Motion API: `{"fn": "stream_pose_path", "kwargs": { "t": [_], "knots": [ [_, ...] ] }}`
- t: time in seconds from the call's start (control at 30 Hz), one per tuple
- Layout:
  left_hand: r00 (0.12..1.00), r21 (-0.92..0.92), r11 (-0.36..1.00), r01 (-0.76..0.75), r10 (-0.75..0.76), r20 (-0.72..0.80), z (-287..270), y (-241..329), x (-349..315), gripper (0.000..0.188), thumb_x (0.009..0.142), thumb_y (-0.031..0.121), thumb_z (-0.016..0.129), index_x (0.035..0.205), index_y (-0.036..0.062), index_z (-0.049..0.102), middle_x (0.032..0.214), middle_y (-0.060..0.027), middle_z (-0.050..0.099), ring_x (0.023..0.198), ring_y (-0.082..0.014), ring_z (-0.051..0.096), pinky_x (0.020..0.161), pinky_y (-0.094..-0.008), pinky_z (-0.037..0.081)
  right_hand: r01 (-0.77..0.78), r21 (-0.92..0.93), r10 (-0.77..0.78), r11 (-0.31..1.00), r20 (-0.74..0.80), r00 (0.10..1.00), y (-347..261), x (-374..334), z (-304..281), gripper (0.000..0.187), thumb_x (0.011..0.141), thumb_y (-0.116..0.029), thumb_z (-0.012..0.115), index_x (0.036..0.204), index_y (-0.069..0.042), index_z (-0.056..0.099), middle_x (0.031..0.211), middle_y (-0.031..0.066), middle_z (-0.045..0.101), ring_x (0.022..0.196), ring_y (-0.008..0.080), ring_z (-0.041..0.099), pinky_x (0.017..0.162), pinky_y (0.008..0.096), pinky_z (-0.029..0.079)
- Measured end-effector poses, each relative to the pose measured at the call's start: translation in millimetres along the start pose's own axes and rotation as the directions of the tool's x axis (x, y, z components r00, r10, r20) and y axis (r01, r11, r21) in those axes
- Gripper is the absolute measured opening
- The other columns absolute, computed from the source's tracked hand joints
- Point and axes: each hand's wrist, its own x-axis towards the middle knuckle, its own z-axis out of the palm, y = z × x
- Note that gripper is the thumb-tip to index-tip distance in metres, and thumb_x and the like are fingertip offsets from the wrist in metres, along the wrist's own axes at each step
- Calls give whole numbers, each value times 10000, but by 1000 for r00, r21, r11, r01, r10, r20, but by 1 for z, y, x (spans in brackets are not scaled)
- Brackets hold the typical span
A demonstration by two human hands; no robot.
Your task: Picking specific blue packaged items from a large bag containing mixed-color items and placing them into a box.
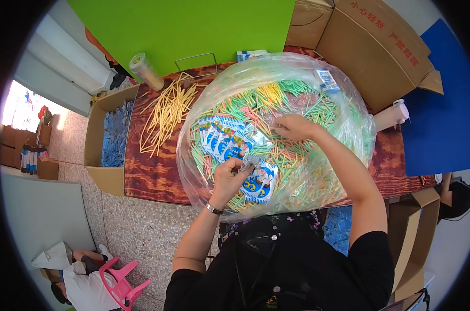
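Note:
A large clear plastic bag lies open on the table, heaped with short thin sticks in green, pink and yellow. My left hand is closed on a small packet, whose silvery open-looking end sticks up from the fingers. Among the sticks to the right, my right hand reaches down with its fingers drawn together; what they hold, if anything, is hidden. Several blue-and-white packets lie overlapped on the heap beyond my left hand. More of these packets rest just right of it.
Long yellow sticks lie loose on the red-brown table. Behind them stands a clear cylinder. A carton with blue packets adjoins the left edge. A pink bottle and a big carton are on the right.

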Motion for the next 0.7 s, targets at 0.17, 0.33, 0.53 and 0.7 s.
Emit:
{"fn": "stream_pose_path", "kwargs": {
  "t": [0.17, 0.33, 0.53, 0.7],
  "knots": [
    [1000, -29, 999, -13, 13, 12, 8, -10, 3, 143, 785, 93, 760, 830, 25, 642, 724, 14, 632, 652, -33, 522, 569, -209, 422, -49, 12, 46, 999, 177, 983, 13, -3, 5, 502, 710, -391, 721, 989, 12, 612, 864, 204, 643, 825, 355, 623, 707, 416, 490],
    [1000, -70, 998, 2, -1, 19, 9, -5, 3, 141, 785, 92, 760, 831, 28, 643, 725, 15, 636, 645, -30, 521, 566, -208, 417, -36, -61, 51, 997, 275, 960, 12, 2, 16, 633, 635, -490, 770, 954, 32, 605, 859, 207, 642, 796, 340, 623, 700, 406, 486],
    [1000, -73, 997, 24, -22, 20, 10, -14, 2, 135, 787, 89, 756, 833, 27, 645, 728, 12, 645, 646, -23, 525, 567, -203, 420, -113, 2, 105, 994, 349, 931, -5, -2, 9, 699, 656, -556, 748, 1018, 29, 620, 944, 230, 659, 910, 366, 639, 797, 413, 498],
    [1000, -46, 999, 15, -13, 27, 10, -14, 3, 130, 794, 83, 749, 837, 24, 641, 737, 7, 649, 643, -22, 521, 557, -207, 412, -87, 68, 63, 994, 301, 952, -2, -8, 16, 703, 674, -574, 739, 1060, 1, 620, 961, 214, 660, 910, 363, 636, 785, 424, 491]
  ]
}}
